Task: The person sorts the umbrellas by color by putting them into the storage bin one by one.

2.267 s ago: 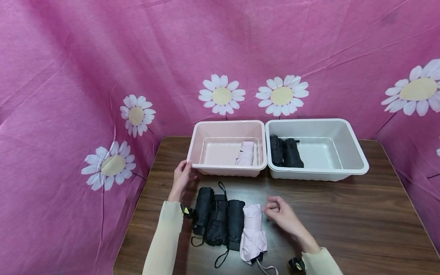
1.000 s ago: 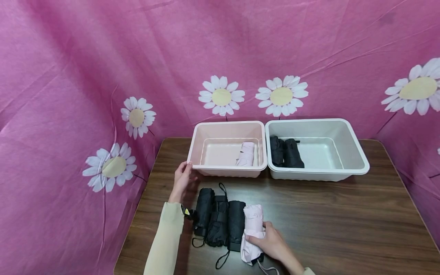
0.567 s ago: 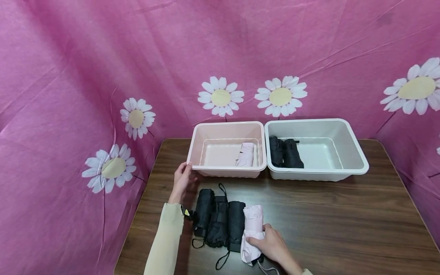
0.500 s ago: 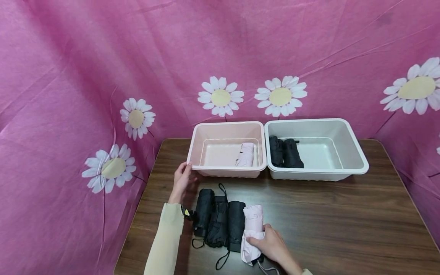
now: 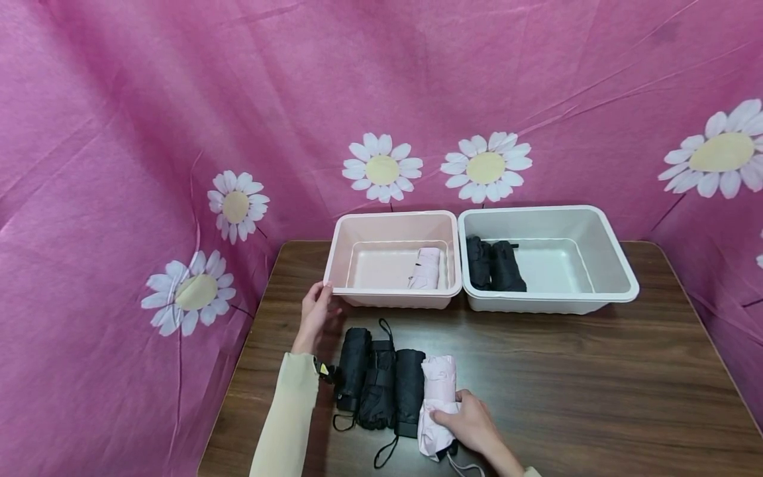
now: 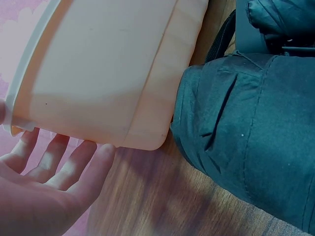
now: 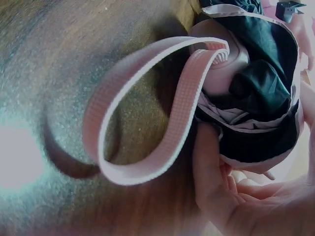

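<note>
On the wooden table a folded pale-pink umbrella [image 5: 440,381] lies at the right end of a row, my right hand [image 5: 472,421] gripping its lower half from the right side. Its wrist loop [image 7: 142,113] hangs free in the right wrist view, below the dark underside of the fabric. With my left hand [image 5: 316,308] I hold the front-left corner of the pink bin [image 5: 393,291]; in the left wrist view the thumb is at the rim and the fingers [image 6: 81,164] lie against the wall. Inside that bin is another pale-pink umbrella [image 5: 426,268].
Three folded black umbrellas, the nearest to my left wrist [image 5: 354,368], the middle one [image 5: 377,391] and another [image 5: 409,391], lie side by side left of the pink one. A white bin [image 5: 554,298] holding two black umbrellas [image 5: 507,268] adjoins the pink bin. A flowered pink cloth [image 5: 417,79] hangs behind.
My right hand has come down from beside the top of the pink umbrella and taken hold of its lower half, then stayed there. The left hand has kept its place on the bin.
</note>
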A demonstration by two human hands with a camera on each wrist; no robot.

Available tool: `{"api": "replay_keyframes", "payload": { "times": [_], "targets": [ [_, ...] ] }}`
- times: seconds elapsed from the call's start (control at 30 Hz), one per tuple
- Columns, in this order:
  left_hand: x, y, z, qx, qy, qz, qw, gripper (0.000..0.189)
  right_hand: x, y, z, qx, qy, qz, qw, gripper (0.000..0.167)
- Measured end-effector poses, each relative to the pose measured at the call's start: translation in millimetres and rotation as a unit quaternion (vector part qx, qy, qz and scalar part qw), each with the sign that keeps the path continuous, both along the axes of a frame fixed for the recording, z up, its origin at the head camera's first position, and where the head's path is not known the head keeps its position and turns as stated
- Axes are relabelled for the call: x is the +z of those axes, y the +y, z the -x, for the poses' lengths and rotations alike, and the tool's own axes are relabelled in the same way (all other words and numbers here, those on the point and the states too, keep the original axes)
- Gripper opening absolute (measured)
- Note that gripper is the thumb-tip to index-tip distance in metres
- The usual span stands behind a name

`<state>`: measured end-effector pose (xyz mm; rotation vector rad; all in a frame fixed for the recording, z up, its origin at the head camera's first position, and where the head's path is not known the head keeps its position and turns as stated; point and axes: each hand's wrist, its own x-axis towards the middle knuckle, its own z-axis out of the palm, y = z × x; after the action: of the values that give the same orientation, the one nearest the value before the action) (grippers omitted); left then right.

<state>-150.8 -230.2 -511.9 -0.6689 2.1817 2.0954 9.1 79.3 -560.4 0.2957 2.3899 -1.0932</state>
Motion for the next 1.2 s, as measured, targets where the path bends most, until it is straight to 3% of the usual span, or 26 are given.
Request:
{"api": "replay_keyframes", "payload": {
  "times": [0.23,0.57,0.87,1.2],
  "targets": [
    [1.0,1.3,-0.6,0.005,0.000,0.002,1.0000,0.038,0.0,2.3,-0.4,-0.008,0.014,0.011,0.9998,0.061],
    [0.4,1.6,-0.7,0.006,0.002,0.002,1.0000,0.037,0.2,6.0,-1.7,-0.036,0.009,0.079,0.9962,0.044],
    [-0.4,0.4,-0.4,0.002,0.003,0.003,1.0000,0.038,0.5,9.4,-2.5,-0.056,-0.025,0.166,0.9842,0.024],
    [0.0,0.8,-0.4,0.007,0.007,0.000,0.9999,0.039,0.5,18.8,-2.3,-0.044,-0.051,0.224,0.9723,0.023]
  ]
}}
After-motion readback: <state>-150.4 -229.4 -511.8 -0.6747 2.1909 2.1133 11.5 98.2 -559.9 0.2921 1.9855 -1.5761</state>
